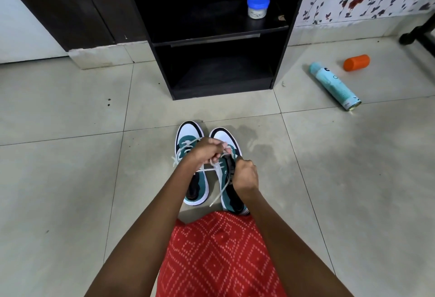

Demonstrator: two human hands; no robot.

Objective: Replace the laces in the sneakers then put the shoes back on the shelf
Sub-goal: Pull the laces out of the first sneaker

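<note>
Two green, white and black sneakers stand side by side on the tiled floor, toes pointing away from me. The left sneaker (188, 136) has white laces lying loose across it. Over the right sneaker (224, 138), my left hand (207, 151) pinches a white lace (220, 191) whose free end trails down between the shoes. My right hand (244, 175) grips the black tongue (229, 165) of that sneaker. The black shelf unit (211, 38) stands just beyond the shoes, its lower compartment holding nothing.
A jar with a blue lid (258, 6) sits on the upper shelf board. A teal spray can (334, 86) and an orange cap (356, 62) lie on the floor to the right. A dark furniture leg (416, 33) is at far right. My red patterned clothing (219, 256) fills the foreground.
</note>
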